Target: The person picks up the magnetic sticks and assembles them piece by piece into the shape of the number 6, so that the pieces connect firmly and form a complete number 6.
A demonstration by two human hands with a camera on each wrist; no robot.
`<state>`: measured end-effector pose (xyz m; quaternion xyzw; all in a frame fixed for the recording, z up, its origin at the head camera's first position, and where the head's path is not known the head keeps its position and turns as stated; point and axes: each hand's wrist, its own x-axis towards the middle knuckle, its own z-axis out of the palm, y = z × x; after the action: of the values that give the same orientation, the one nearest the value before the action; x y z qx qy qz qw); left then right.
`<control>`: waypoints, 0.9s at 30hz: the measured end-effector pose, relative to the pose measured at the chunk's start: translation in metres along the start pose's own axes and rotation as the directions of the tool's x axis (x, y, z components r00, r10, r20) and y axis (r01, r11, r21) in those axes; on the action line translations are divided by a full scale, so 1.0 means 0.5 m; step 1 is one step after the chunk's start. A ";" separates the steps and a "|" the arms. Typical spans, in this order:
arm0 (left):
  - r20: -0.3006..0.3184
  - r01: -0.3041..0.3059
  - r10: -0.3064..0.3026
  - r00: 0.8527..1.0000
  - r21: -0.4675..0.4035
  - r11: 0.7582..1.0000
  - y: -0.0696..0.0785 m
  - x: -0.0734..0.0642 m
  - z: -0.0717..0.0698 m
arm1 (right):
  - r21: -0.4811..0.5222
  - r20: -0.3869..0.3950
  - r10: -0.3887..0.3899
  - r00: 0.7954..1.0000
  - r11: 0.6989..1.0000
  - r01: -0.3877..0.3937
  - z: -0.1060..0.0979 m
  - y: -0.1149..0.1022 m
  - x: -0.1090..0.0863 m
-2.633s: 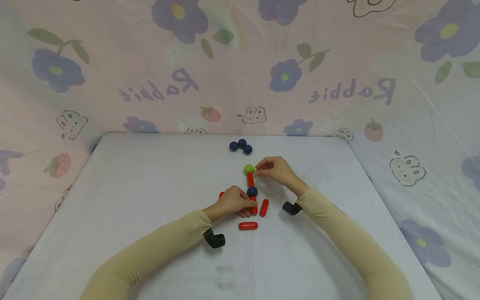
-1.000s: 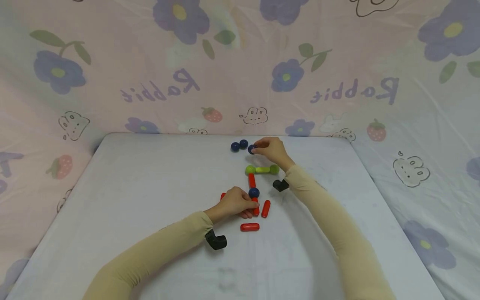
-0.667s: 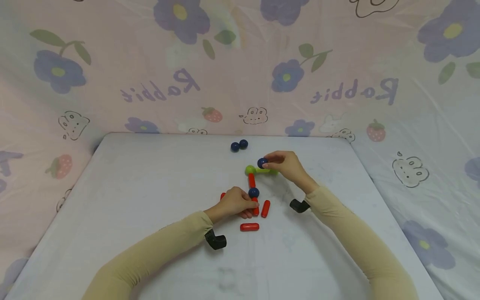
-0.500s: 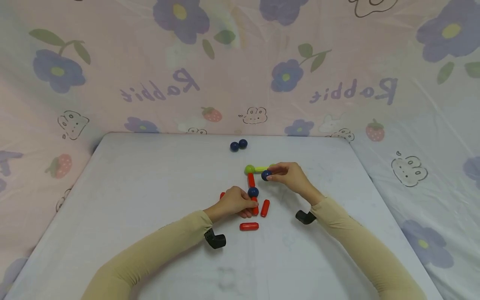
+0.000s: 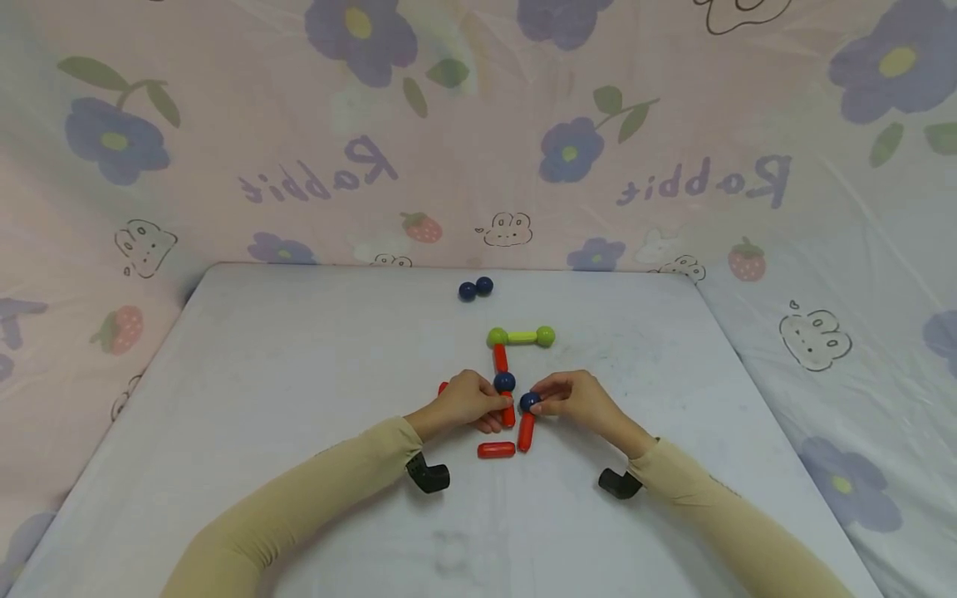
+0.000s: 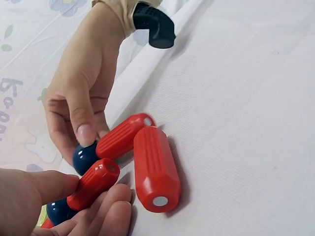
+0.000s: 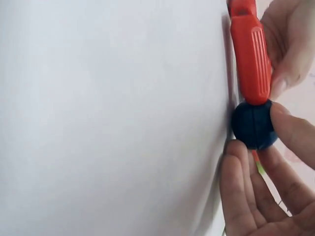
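My left hand [image 5: 465, 400] pinches a red magnetic rod [image 6: 93, 184] between thumb and fingers. This rod ends a chain on the table: a blue ball [image 5: 504, 382], another red rod [image 5: 500, 359], then a green ball [image 5: 497, 336] with a lime rod [image 5: 522, 338] and second green ball [image 5: 546, 335] running right. Just right of the left hand, my right hand [image 5: 579, 403] pinches a dark blue ball [image 7: 255, 125] by thumb and fingertips. A second red rod [image 7: 252, 59] meets that ball end-on and points toward the table's front.
A loose red rod [image 5: 497, 450] lies crosswise in front of the hands. Another red rod [image 5: 444, 388] is mostly hidden behind the left hand. Two blue balls [image 5: 467, 291] touch near the back edge of the white table [image 5: 336, 332]. A black wrist camera [image 5: 429, 475] hangs below the left sleeve.
My right hand left the lime rod's area, picked one blue ball from the three at the back, and brought it forward to the loose red rod, which shifted frontward. The left hand stayed.
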<state>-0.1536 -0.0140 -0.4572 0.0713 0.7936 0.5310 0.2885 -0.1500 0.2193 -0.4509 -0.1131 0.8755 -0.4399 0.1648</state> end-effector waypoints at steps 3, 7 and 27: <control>-0.004 0.004 -0.004 1.000 0.000 1.000 0.003 -0.001 -0.001 | 0.014 0.016 -0.008 1.000 1.000 0.008 0.012 -0.003 -0.015; -0.006 0.002 -0.002 1.000 0.001 1.000 0.005 -0.002 -0.003 | 0.032 0.029 -0.010 1.000 0.999 0.009 0.026 -0.005 -0.029; -0.013 0.006 -0.006 1.000 -0.010 1.000 0.006 -0.005 0.000 | 0.091 0.110 -0.057 0.992 0.995 0.047 0.062 -0.025 -0.053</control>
<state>-0.1519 -0.0138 -0.4538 0.0639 0.7930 0.5344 0.2854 -0.1128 0.1983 -0.4534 -0.1529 0.8415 -0.4751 0.2071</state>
